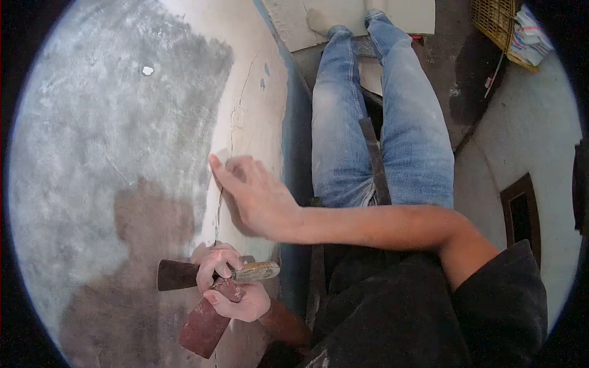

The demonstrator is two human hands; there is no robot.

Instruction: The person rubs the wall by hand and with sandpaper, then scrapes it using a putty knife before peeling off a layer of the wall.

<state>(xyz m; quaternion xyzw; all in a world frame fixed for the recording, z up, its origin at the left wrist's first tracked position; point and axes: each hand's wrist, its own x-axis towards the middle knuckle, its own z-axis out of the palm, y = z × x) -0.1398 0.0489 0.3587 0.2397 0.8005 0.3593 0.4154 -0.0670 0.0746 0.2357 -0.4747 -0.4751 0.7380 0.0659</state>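
My left hand [227,282], low in the view, is closed around two scrapers. One has a dark blade [177,275] and a worn wooden handle [261,271]; the other has a broad reddish-brown blade [205,325] and points down-left. My right hand [261,199] is above it, against or just in front of the pale wall strip [261,104]. One of its digits is stretched out and the others are loosely bent, slightly blurred, with nothing visible in them. A thin crack [244,86] runs along the strip and passes behind both hands.
Left of the strip, the wall has a large grey patch [123,116] with a small white spot [147,71]. My jeans-clad legs [392,116] extend upward over a pale board [405,15]. A yellow basket [494,24] holding cloth is at upper right, with a dark-framed opening [521,211] below.
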